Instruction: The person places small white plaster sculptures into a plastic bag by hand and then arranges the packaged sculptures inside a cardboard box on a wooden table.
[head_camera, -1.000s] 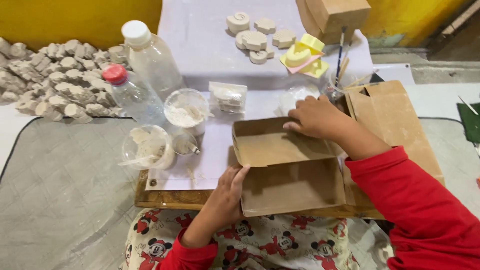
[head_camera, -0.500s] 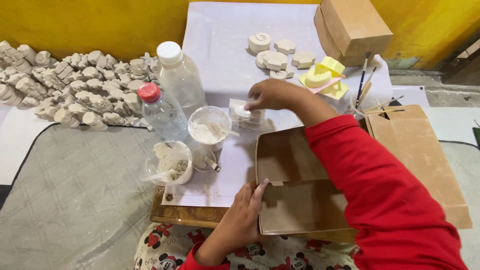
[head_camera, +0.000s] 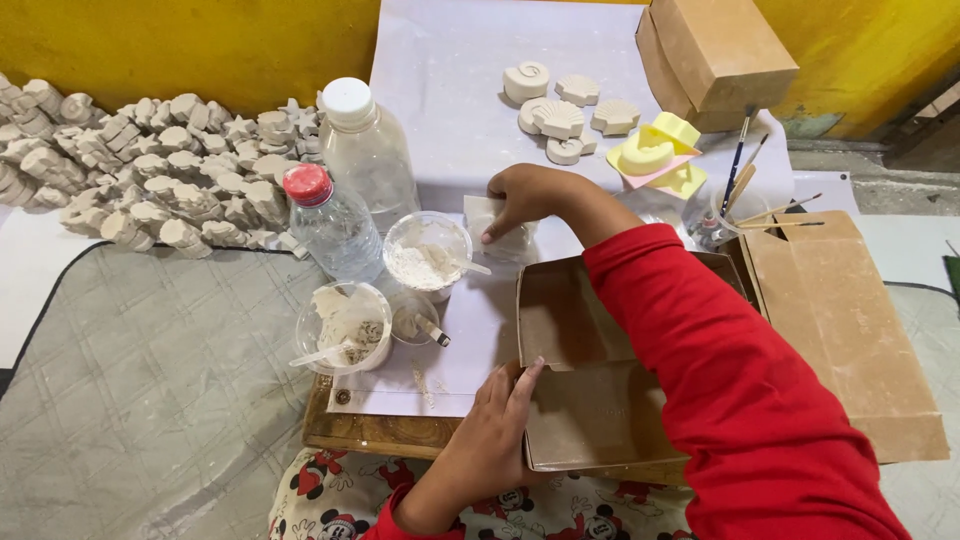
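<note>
The right hand (head_camera: 525, 200), in a red sleeve (head_camera: 730, 380), reaches forward across the white sheet (head_camera: 450, 70). Its fingers are curled down over a small clear packet (head_camera: 495, 232) of pale pieces and close on the packet's top edge. The packet sits on the sheet just right of the powder cup (head_camera: 428, 252).

The left hand (head_camera: 495, 430) lies with fingers straight and together, pressed flat against the left wall of the open box (head_camera: 590, 400). It grips nothing; it steadies the box. The box is brown card, empty as far as visible, and rests on the wooden board (head_camera: 370, 432) at the near edge of the sheet. Its flap (head_camera: 560, 310) stands up toward the right arm.

Left of the box stand three containers: the powder cup with a stick in it, a mix cup (head_camera: 345, 325) with a spoon, and a small pot (head_camera: 415, 322) between them. Behind these stand two clear bottles, one with a red cap (head_camera: 330, 225), one with a white cap (head_camera: 365, 150).

At the far end of the sheet lie shell casts (head_camera: 565, 110), with yellow moulds (head_camera: 655, 155) just beside them. Brushes (head_camera: 740, 170) stand in a jar right of the moulds. A flat card sleeve (head_camera: 840, 320) lies right of the box, and a closed carton (head_camera: 715, 60) sits at the top right. A pile of casts (head_camera: 150, 165) lines the wall on the left.
</note>
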